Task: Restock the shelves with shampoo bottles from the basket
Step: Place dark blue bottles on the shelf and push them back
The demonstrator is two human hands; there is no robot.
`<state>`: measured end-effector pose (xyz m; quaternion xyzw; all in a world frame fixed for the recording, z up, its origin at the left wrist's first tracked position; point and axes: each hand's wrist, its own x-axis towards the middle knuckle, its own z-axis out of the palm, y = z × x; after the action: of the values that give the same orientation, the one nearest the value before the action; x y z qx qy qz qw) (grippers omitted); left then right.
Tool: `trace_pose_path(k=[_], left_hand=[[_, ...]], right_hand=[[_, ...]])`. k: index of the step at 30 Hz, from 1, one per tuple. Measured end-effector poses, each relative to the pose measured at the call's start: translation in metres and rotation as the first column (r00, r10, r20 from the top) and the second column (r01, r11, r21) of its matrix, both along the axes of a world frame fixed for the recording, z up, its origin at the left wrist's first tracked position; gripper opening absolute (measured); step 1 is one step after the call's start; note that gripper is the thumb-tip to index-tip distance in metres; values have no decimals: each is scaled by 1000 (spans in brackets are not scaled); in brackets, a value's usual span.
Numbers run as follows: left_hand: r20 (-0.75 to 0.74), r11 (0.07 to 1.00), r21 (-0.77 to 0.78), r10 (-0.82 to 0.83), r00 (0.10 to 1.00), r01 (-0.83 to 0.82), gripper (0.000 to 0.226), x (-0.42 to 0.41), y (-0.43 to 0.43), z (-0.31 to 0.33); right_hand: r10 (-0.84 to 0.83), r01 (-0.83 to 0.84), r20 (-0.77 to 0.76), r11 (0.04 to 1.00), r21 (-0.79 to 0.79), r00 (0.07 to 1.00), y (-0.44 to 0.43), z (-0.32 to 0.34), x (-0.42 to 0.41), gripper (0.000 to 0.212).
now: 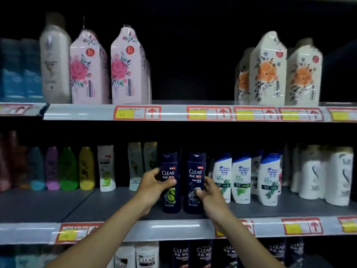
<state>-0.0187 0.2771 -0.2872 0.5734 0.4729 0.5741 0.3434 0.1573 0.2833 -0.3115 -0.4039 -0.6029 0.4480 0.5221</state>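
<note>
- My left hand [154, 185] grasps the left dark-blue CLEAR bottle [170, 182], the one with a green motif low on its label; the thumb lies across the front and the fingers curl round its left side.
- My right hand [209, 194] grasps the right dark-blue CLEAR bottle [195, 183], thumb pressed on the lower label and fingers wrapped round its right edge.
- Both bottles stand upright on the middle shelf [108, 205], side by side and almost touching, near its front edge.
- Just right of them stands a row of white Head & Shoulders bottles [241, 178] with blue caps.
- To the left, farther back, I see white bottles with green labels [106, 168], then a blurred run of yellow, green, purple and teal bottles [67, 169].
- The top shelf [81, 112] carries pink floral bottles [108, 68] on the left and cream bottles with orange flowers [284, 70] on the right, with a dark gap between the groups.
- Red-and-yellow price tags [137, 112] sit along the shelf edges.
- Below, more CLEAR bottles [193, 254] show on the bottom shelf.
</note>
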Motion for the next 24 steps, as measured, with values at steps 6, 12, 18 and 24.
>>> trace_pose_path(k=[6, 12, 18, 24], left_hand=[[-162, 999, 2, 49, 986, -49, 56, -3, 13, -17], [-253, 987, -36, 141, 957, -155, 42, -3, 27, -37], [-234, 987, -66, 125, 964, -144, 36, -2, 40, -36], [-249, 979, -67, 170, 954, -192, 34, 5, 51, -36]], right_hand=[[-124, 90, 240, 985, 148, 963, 7, -7, 4, 53], [-354, 251, 395, 924, 288, 848, 12, -16, -7, 39], [-382, 301, 477, 923, 239, 792, 21, -11, -12, 30], [-388, 309, 526, 921, 235, 757, 32, -10, -19, 34]])
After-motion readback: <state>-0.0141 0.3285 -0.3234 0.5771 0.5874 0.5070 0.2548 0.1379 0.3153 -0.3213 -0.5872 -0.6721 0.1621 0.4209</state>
